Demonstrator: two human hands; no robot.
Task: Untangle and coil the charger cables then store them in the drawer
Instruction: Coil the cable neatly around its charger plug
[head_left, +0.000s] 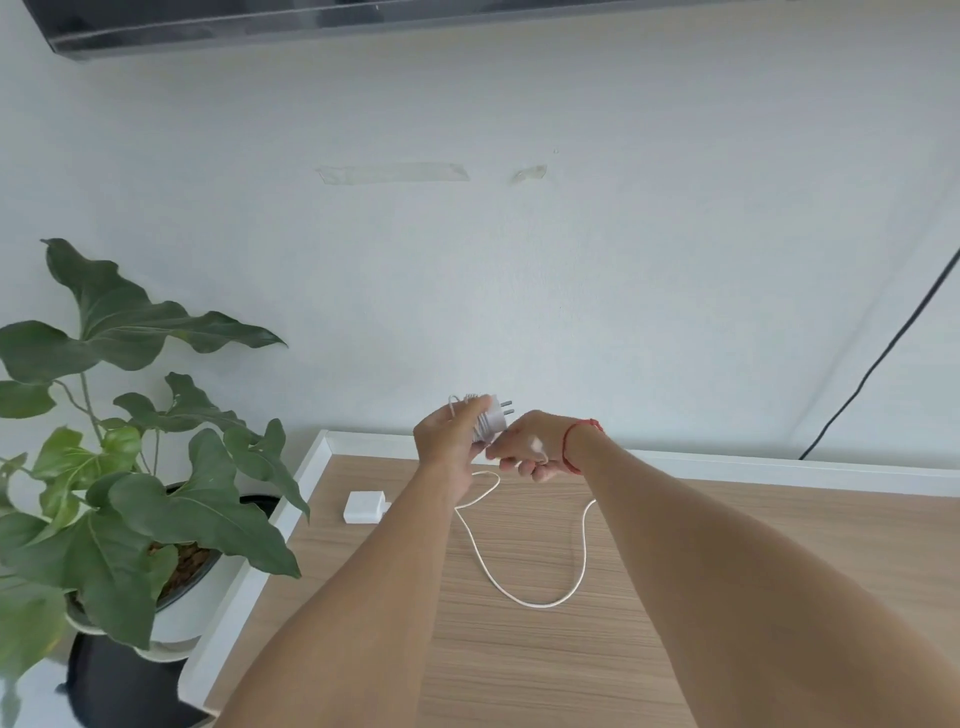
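Progress: coiling is under way and, in my judgement, less than half done; nothing has been stored.

On the wood-grain worktop with a raised white rim (519, 675), towards the middle, a long loop of thin white charger cable (519, 597) lies uncoiled. Both its ends rise towards the hands. It appears free of knots, so the untangling of this cable looks finished.

Further back, near the left edge, a small white square charger block (363, 506) lies on its own, untouched. Whether a cable is attached to it cannot be told.

Above the far part of the worktop, the left hand (447, 441) has its fingers curled round a white plug adapter with two pins (491, 421). Several turns of the cable are already wound on it. The right hand (530, 447), with a red thread at the wrist, is touching the adapter's side. Its fingers are curled and pinch the cable just below.

Remaining: wind on the loose loop, deal with the second block, then put both away.

Containers: no drawer is in view. Beside the left edge, off the worktop, a round white plant pot (208, 587) holds soil and a broad-leaved green plant (130, 467).
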